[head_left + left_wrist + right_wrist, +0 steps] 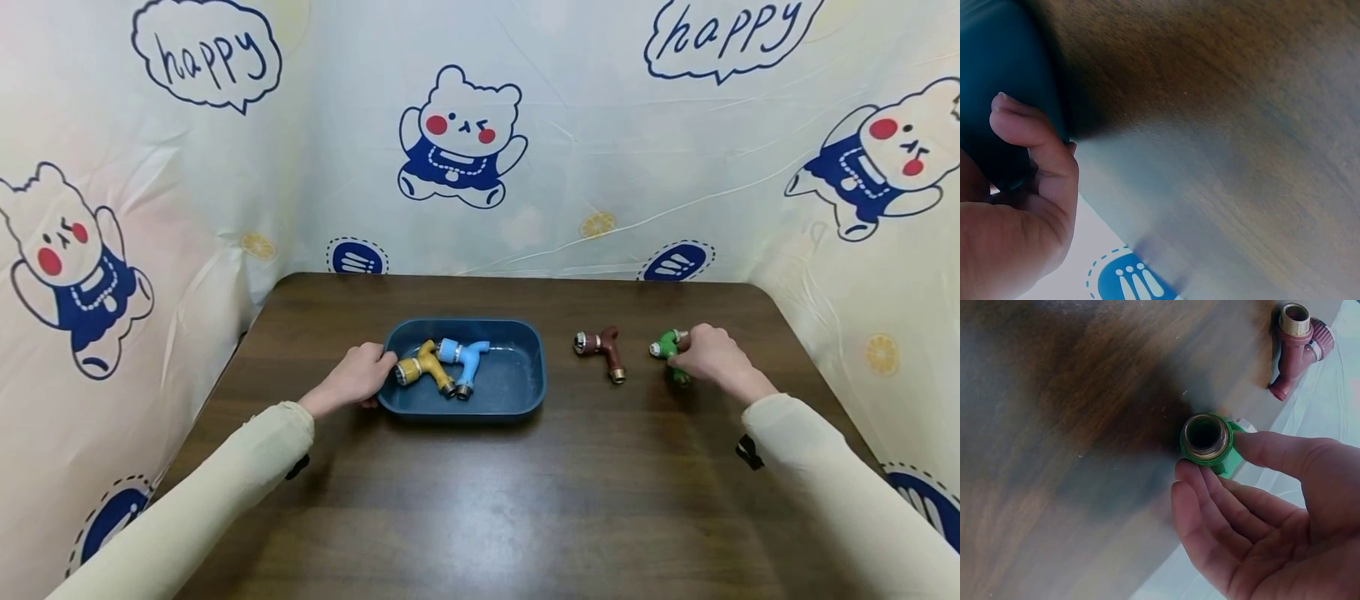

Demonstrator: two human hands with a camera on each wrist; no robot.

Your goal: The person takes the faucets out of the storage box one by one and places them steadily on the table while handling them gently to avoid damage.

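A dark blue plastic basin [517, 385] stands left of centre on the table, with a yellow tap [427, 363] and a light blue tap [470, 358] lying inside. My left hand [354, 375] grips the basin's left end, fingers curled against its wall in the left wrist view. At the right, my right hand [712, 357] pinches a green tap [663, 345] between thumb and fingers. The brass threaded mouth of that tap faces the camera in the right wrist view. Between basin and green tap lies a dark red tap [607, 348].
The brown wooden table [480, 483] has rounded far corners. A pale printed curtain [570, 150] hangs behind it and along both sides. Black straps show under both sleeves.
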